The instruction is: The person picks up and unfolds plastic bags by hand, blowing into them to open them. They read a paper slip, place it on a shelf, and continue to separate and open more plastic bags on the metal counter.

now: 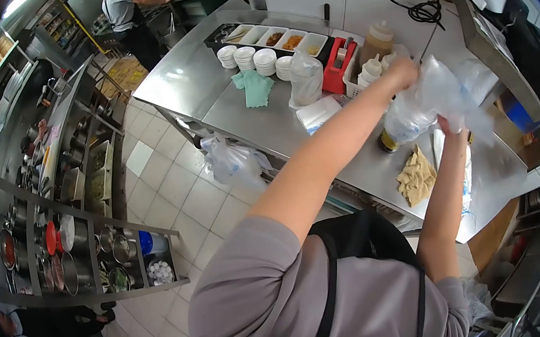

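A clear plastic bag [412,114] is stretched between my hands above the steel counter, its loose end blurred on the right. My left hand [401,75] is closed at the upper left edge of the bag, fingers partly hidden. Lower down, my right hand [451,124] grips the bag from below, with film covering part of the fingers. Whatever the bag may contain is not clear to me. Just under it stands a dark jar or can [388,142], mostly covered. A crumpled tan cloth [417,176] lies near my right forearm.
On the counter [186,88] are a condiment tray [274,36], stacked small white dishes [265,62], a green cloth [253,88], a red dispenser [339,66] and squeeze bottles [371,70]. Plastic bags [232,159] hang off the front edge. Pot shelves [78,256] stand left; a co-worker [128,21] is behind.
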Available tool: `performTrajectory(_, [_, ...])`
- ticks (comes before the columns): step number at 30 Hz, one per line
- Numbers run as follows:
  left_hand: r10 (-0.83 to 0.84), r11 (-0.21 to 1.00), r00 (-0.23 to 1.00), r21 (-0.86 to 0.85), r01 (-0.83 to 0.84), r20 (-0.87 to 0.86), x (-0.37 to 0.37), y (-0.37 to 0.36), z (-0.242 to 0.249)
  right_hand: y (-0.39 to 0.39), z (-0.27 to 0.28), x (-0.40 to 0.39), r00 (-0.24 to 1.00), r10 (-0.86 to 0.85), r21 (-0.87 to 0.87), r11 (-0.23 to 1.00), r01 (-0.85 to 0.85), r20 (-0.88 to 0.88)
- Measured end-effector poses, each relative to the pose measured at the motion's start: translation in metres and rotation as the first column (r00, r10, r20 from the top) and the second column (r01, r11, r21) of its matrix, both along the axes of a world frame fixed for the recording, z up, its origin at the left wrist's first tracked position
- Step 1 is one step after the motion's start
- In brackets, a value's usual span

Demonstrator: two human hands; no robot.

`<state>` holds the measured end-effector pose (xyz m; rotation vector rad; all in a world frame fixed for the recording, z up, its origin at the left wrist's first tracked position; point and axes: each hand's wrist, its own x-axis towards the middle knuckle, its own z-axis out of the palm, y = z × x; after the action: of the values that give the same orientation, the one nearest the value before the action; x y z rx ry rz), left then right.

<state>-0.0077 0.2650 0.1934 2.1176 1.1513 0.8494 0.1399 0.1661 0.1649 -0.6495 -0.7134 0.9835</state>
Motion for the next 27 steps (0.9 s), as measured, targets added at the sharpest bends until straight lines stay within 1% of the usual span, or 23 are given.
performTrajectory(1, [0.006, 0.998, 0.997, -0.066, -0.001, 0.079, -0.002, -0.008, -0.014, 0.007, -0.035, 0.013, 0.999, 0.034, -0.163, 0.986, -0.032, 0.009])
performTrajectory(2, [0.007, 0.998, 0.997, -0.064, -0.002, 0.079, -0.005, -0.018, -0.018, 0.008, -0.059, 0.031, 0.998, 0.064, -0.321, 0.945, -0.057, 0.012])
performTrajectory(3, [0.078, 0.979, 0.969, -0.199, -0.03, 0.236, -0.011, -0.027, -0.022, -0.018, -0.042, -0.004, 0.998, 0.004, -0.387, 0.922, 0.019, 0.057])
performTrajectory(4, [0.16, 0.942, 0.914, -0.334, -0.029, 0.374, -0.016, -0.033, -0.023, -0.016, -0.047, -0.002, 0.996, 0.067, -0.344, 0.938, -0.043, 0.058])
performTrajectory(5, [0.137, 0.973, 0.91, -0.227, -0.049, 0.391, -0.018, -0.03, -0.027, -0.015, -0.057, 0.002, 0.991, 0.122, -0.303, 0.948, -0.099, 0.058])
performTrajectory(6, [0.109, 0.989, 0.908, -0.133, -0.059, 0.405, -0.018, -0.029, -0.034, 0.003, -0.084, 0.018, 0.995, 0.077, -0.356, 0.933, -0.049, 0.066])
performTrajectory(7, [0.087, 0.981, 0.891, -0.196, 0.003, 0.446, -0.024, -0.033, -0.037, 0.014, -0.107, 0.04, 0.997, 0.023, -0.415, 0.91, 0.012, 0.078])
performTrajectory(8, [0.095, 0.99, 0.915, -0.137, -0.044, 0.392, -0.031, -0.037, -0.036, 0.004, -0.1, 0.041, 0.988, 0.038, -0.367, 0.93, 0.019, 0.148])
performTrajectory(9, [0.099, 0.97, 0.839, -0.241, 0.039, 0.535, -0.036, -0.04, -0.043, -0.002, -0.086, 0.034, 0.973, 0.05, -0.31, 0.951, 0.022, 0.223])
performTrajectory(10, [0.06, 0.985, 0.865, -0.169, 0.028, 0.498, -0.047, -0.039, -0.05, -0.007, -0.077, 0.03, 0.974, 0.017, -0.308, 0.95, 0.054, 0.224])
performTrajectory(11, [0.045, 0.991, 0.969, -0.135, -0.012, 0.244, -0.071, -0.055, -0.029, -0.009, -0.069, 0.027, 0.934, -0.096, -0.229, 0.956, 0.183, 0.343])
performTrajectory(12, [-0.072, 0.992, 0.975, -0.088, 0.093, 0.21, -0.087, -0.047, -0.039, -0.011, -0.061, 0.024, 0.868, -0.213, -0.133, 0.944, 0.301, 0.449])
performTrajectory(13, [-0.084, 0.979, 0.979, -0.168, 0.116, 0.187, -0.102, -0.052, -0.033, -0.017, -0.055, 0.025, 0.816, -0.26, -0.077, 0.935, 0.346, 0.517])
performTrajectory(15, [-0.217, 0.975, 0.974, -0.068, 0.213, -0.06, -0.124, -0.046, -0.035, -0.035, -0.043, 0.024, 0.754, -0.214, -0.025, 0.956, 0.292, 0.621])
performTrajectory(17, [-0.229, 0.972, 0.961, -0.082, 0.218, -0.156, -0.13, -0.046, -0.032, -0.048, -0.026, 0.021, 0.71, -0.163, 0.018, 0.978, 0.208, 0.685])
performTrajectory(18, [-0.25, 0.967, 0.955, -0.085, 0.239, -0.157, -0.129, -0.06, -0.02, -0.051, -0.02, 0.017, 0.687, -0.153, 0.037, 0.983, 0.181, 0.71])
performTrajectory(19, [-0.258, 0.963, 0.872, -0.039, 0.266, -0.415, -0.127, -0.072, -0.008, -0.052, -0.013, 0.014, 0.665, -0.149, 0.054, 0.985, 0.163, 0.731])
performTrajectory(20, [-0.225, 0.954, 0.732, 0.008, 0.301, -0.643, -0.125, -0.078, 0.003, -0.05, -0.007, 0.008, 0.648, -0.163, 0.08, 0.984, 0.157, 0.744])
performTrajectory(22, [-0.224, 0.952, 0.704, 0.003, 0.306, -0.674, -0.128, -0.072, -0.013, -0.046, -0.003, -0.008, 0.631, -0.179, 0.092, 0.982, 0.167, 0.755])
performTrajectory(24, [-0.208, 0.954, 0.683, 0.01, 0.301, -0.7, -0.126, -0.076, -0.001, -0.037, 0.0, -0.018, 0.576, -0.285, 0.176, 0.955, 0.239, 0.766])
performTrajectory(25, [-0.2, 0.969, 0.805, 0.009, 0.247, -0.558, -0.127, -0.074, 0.008, -0.04, 0.003, -0.016, 0.573, -0.29, 0.177, 0.953, 0.246, 0.767])
performTrajectory(26, [-0.181, 0.981, 0.899, -0.005, 0.195, -0.4, -0.127, -0.078, 0.019, -0.044, 0.007, -0.014, 0.517, -0.187, 0.121, 0.98, 0.159, 0.835])
performTrajectory(27, [-0.185, 0.98, 0.898, -0.003, 0.201, -0.399, -0.125, -0.08, 0.023, -0.047, 0.013, -0.011, 0.447, -0.086, 0.058, 0.995, 0.075, 0.89])
